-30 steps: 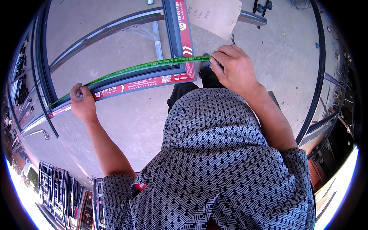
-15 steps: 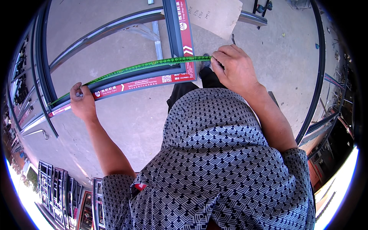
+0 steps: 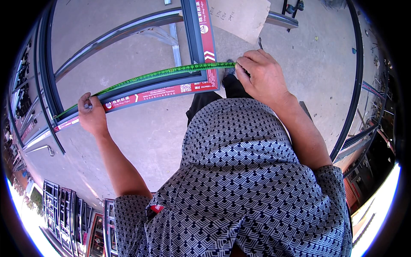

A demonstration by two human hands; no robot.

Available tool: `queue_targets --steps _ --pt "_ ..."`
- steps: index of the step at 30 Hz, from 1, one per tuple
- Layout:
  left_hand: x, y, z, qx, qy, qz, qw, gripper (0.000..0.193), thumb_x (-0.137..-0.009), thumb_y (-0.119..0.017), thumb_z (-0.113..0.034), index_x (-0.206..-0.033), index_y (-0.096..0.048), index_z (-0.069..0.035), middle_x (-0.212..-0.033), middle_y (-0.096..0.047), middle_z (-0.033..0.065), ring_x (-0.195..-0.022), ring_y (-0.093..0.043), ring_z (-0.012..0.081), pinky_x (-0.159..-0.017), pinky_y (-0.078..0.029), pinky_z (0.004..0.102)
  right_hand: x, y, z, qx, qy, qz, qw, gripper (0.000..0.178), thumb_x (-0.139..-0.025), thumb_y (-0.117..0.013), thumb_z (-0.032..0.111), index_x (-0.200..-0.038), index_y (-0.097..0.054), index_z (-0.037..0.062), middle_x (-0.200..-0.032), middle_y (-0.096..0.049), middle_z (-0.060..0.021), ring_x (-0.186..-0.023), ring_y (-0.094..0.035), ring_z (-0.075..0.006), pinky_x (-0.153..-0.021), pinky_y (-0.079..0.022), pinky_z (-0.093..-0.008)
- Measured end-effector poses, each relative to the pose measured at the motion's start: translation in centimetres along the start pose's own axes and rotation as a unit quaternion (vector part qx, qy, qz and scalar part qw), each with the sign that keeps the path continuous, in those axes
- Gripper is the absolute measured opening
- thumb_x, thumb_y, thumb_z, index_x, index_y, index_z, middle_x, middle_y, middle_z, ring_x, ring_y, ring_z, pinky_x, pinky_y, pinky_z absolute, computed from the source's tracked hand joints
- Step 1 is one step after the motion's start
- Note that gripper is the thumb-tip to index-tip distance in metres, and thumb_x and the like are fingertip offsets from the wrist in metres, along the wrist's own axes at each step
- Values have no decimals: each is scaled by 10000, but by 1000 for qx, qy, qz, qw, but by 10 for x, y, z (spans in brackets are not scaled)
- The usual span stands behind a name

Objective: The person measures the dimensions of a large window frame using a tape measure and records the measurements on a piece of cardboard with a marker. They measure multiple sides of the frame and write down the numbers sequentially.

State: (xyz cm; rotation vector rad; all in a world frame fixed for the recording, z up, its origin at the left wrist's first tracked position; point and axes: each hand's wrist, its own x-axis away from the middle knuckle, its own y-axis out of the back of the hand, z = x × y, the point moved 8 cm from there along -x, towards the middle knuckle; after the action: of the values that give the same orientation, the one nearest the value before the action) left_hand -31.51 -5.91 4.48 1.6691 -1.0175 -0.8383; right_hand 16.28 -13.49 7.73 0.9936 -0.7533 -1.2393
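Head view: a long, thin, green metal tape-measure strip [image 3: 162,73] runs along the near rail of a dark grey rectangular metal frame [image 3: 195,38], bowing slightly. Its left part continues past the left hand [image 3: 93,115] toward the frame's inner left corner; its right part passes over the near right corner and beyond the outer edge to the right hand [image 3: 265,75].

The left fingers are curled in close on the strip at the near rail. The right thumb and forefinger are pinched together on it, with the other fingers folded, clear of the frame.

Red printed protective film [image 3: 162,95] lines the frame's near and right borders. Between that near edge and the dark-and-white patterned shirt [image 3: 257,180], bare grey concrete floor [image 3: 141,128] lies open between the forearms. More open floor stretches right of the right hand as far as a long black curved-looking bar [image 3: 359,55]. Beyond the frame's right edge lies a pale flat sheet [image 3: 242,19], well apart from the right hand.
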Motion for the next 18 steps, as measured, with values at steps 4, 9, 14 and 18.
queue_targets --steps 4,9,14,18 --pt "0 1 -1 -4 -2 -3 1000 321 -904 -611 -308 -1151 -767 -175 -1007 -785 113 -970 -747 307 -882 -555 409 0 -1 0 3 -3 5 1000 129 -896 -676 150 -878 -719 29 -894 -664 -99 -887 -655 -297 -837 -552 -412" --pt "0 1 -1 -8 -13 -9 1000 312 -904 -613 -304 -1137 -772 -172 -999 -785 110 -955 -749 308 -864 -562 409 0 0 0 4 1 2 1000 129 -895 -677 148 -876 -719 28 -893 -665 -99 -888 -655 -294 -838 -552 -411" --pt "0 0 0 -8 -12 -10 1000 313 -903 -615 -305 -1139 -772 -172 -996 -785 108 -954 -749 307 -867 -560 405 0 0 1 5 3 -1 1000 125 -892 -679 147 -874 -718 29 -893 -666 -99 -886 -656 -293 -833 -552 -410" --pt "0 0 -1 -8 -6 -7 1000 315 -903 -616 -304 -1142 -771 -172 -998 -786 103 -954 -749 302 -867 -560 400 0 0 1 2 4 -3 1000 123 -891 -680 144 -872 -718 29 -888 -665 -96 -877 -656 -292 -822 -553 -409"
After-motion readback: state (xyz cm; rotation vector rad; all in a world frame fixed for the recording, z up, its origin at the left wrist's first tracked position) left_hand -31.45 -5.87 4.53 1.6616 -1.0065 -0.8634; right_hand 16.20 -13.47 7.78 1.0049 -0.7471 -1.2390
